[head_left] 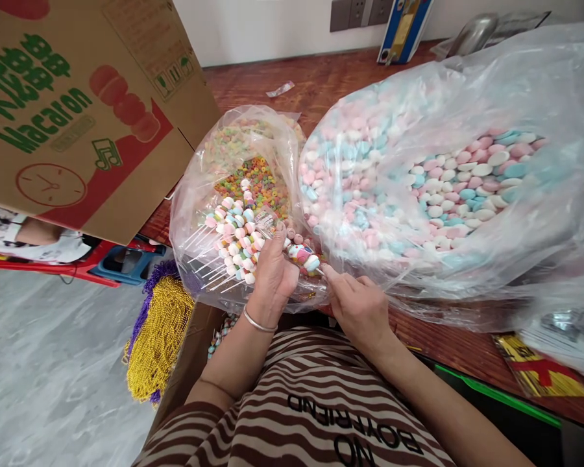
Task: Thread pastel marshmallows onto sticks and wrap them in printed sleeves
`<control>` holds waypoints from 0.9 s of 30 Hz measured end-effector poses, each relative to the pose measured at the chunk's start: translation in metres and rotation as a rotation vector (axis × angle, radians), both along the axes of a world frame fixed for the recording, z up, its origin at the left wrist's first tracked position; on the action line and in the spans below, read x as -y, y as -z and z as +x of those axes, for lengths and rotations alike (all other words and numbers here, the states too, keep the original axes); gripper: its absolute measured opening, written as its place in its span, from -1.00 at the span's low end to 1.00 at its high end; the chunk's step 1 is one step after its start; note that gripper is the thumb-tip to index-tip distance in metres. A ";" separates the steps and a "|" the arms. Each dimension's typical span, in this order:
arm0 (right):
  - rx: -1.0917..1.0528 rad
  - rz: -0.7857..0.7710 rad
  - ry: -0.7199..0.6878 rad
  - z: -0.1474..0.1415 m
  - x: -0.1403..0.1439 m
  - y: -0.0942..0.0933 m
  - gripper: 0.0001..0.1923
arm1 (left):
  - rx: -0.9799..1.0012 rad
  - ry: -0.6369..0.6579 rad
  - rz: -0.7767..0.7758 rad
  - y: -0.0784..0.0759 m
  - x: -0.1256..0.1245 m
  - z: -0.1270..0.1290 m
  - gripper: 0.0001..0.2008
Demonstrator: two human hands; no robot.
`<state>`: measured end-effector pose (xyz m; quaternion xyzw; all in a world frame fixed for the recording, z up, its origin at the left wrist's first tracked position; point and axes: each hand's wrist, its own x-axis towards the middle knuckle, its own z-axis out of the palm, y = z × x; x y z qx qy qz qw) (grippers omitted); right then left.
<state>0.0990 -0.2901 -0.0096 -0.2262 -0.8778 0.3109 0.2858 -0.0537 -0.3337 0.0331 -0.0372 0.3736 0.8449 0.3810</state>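
Note:
My left hand (276, 269) is closed at the upper end of a marshmallow skewer (302, 255), its thumb on top. A clear printed plastic wrapper (267, 220) sticks out beyond that thumb; whether it encloses the skewer I cannot tell. At the lower end, my right hand (357, 301) pinches the thin stick of the same skewer. Left of my hands lies a pile of finished marshmallow skewers (236, 243), white sticks pointing to the lower left. They rest on an open clear bag (187, 214) of small colourful candy rings (260, 178).
A large clear bag (365, 117) of pink, white and blue marshmallows (448, 194) fills the right side of the wooden table (253, 81). A cardboard carton (141, 149) stands at the left. Gold bead strings (160, 337) hang beside an open box below. A yellow packet (540, 366) lies at the right.

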 end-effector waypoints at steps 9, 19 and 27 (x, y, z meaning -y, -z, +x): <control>-0.289 -1.820 -0.396 -0.004 0.014 -0.012 -0.73 | 0.033 0.179 0.106 -0.001 0.006 0.005 -0.93; -0.071 -0.414 -0.070 -0.005 0.013 0.003 -0.69 | -0.041 0.095 -0.013 0.010 -0.001 0.022 -0.70; -0.105 -0.437 -0.033 -0.002 0.006 0.003 -0.71 | -0.063 0.187 0.016 0.014 0.004 0.020 -0.68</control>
